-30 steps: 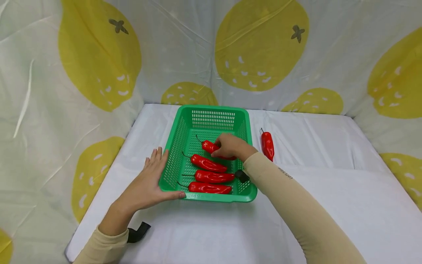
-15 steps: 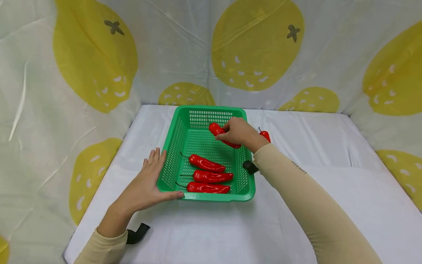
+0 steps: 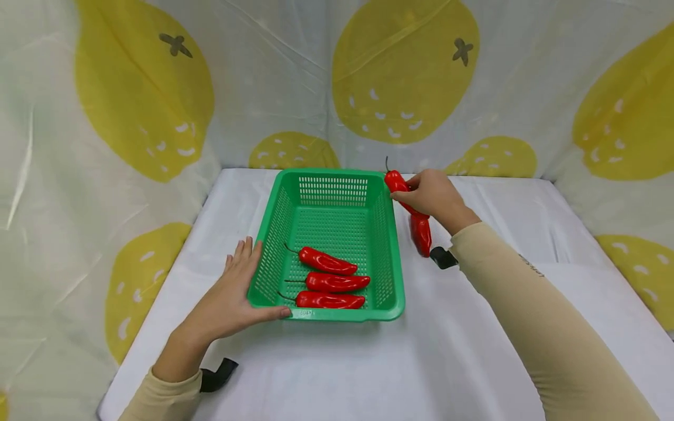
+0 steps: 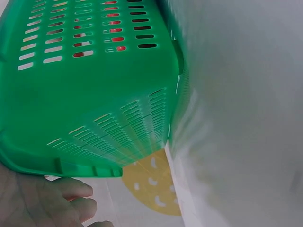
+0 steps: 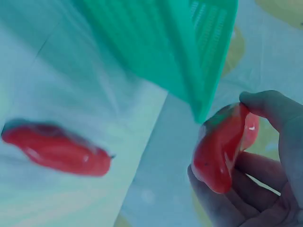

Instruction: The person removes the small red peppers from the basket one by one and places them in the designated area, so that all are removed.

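In the head view a green perforated plastic basket stands on the white-covered table. Three red chili peppers lie crosswise in its near half, stems to the left. My left hand rests at the near left corner, fingers straight along the side and thumb on the front rim. Past the right rim, my right hand pinches another red chili pepper between thumb and fingers, stem up. Below it on the table lies one more red chili pepper, its upper part hidden; the right wrist view shows that pepper apart from the held one.
White cloth with printed yellow lemons hangs behind and at both sides of the table. Each wrist carries a black camera mount, the left one near the cloth and the right one close to the table pepper.
My right hand has lifted one chili pepper from the basket and carried it up and right, over the right rim. My left hand has stayed at the corner.
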Motion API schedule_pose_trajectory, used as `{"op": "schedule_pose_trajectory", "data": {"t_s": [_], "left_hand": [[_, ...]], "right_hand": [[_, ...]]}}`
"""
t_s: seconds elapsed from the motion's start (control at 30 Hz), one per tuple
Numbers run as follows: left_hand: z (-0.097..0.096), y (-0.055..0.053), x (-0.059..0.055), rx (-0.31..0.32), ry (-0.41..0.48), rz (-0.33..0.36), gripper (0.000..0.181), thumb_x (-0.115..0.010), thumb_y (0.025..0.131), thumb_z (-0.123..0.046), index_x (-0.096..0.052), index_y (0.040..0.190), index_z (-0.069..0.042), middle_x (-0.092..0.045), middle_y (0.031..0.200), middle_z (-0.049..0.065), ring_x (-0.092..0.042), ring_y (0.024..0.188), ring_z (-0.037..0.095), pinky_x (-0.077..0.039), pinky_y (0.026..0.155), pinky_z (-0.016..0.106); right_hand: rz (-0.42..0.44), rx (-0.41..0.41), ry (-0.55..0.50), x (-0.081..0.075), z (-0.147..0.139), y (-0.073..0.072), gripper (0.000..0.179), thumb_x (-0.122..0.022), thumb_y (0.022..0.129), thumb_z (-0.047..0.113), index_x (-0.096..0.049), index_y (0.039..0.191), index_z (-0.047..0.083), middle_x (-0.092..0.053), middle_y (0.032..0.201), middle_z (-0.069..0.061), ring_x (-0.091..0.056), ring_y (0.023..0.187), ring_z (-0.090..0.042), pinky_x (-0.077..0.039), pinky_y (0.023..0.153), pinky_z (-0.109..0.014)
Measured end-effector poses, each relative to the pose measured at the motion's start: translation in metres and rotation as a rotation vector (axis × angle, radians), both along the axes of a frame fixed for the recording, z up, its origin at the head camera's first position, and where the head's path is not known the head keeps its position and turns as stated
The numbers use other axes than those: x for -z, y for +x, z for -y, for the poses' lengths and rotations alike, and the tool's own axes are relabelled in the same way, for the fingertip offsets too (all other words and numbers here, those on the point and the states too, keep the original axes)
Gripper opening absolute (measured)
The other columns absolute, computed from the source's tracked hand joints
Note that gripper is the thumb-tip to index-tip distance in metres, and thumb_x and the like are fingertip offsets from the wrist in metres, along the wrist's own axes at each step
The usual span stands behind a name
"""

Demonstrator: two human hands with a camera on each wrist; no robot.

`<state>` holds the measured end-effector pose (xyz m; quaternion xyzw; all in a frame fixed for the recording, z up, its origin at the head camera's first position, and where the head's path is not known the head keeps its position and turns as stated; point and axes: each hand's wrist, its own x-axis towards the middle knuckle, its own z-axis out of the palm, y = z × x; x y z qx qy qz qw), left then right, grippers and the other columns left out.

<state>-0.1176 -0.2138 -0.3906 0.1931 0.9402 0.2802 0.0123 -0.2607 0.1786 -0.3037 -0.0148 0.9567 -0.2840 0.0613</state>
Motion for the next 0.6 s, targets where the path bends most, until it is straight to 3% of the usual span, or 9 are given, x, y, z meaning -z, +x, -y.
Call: {"op": "schedule_pose_trajectory", "data": {"t_s": [0.27,0.6], "left_hand": [[-0.002,0.0,-0.001,-0.005,-0.007,0.001,0.133,-0.077,0.073,-0.071,-0.001,0.162,-0.008,0.008,0.166,0.013,0.011,0.152,0.028,-0.003,0.121,0.054],[-0.002,0.002,0.0,-0.007,0.003,0.007,0.133,-0.077,0.073,-0.071,0.0,0.162,-0.009,0.009,0.167,0.011,0.011,0.152,0.027,-0.002,0.121,0.053]], "right_hand": [[0.058,0.134,0.063,0.021,-0.049,0.002,0.052,-0.068,0.093,0.043,-0.067,0.12,-0.002,-0.066,0.098,-0.017,-0.059,0.092,-0.034,-0.057,0.072,-0.04],[0.231,0.253,0.03,0.071,-0.079,0.006,0.058,-0.069,0.093,0.042,-0.059,0.123,-0.007,-0.061,0.102,-0.02,-0.056,0.095,-0.035,-0.056,0.071,-0.037]]}}
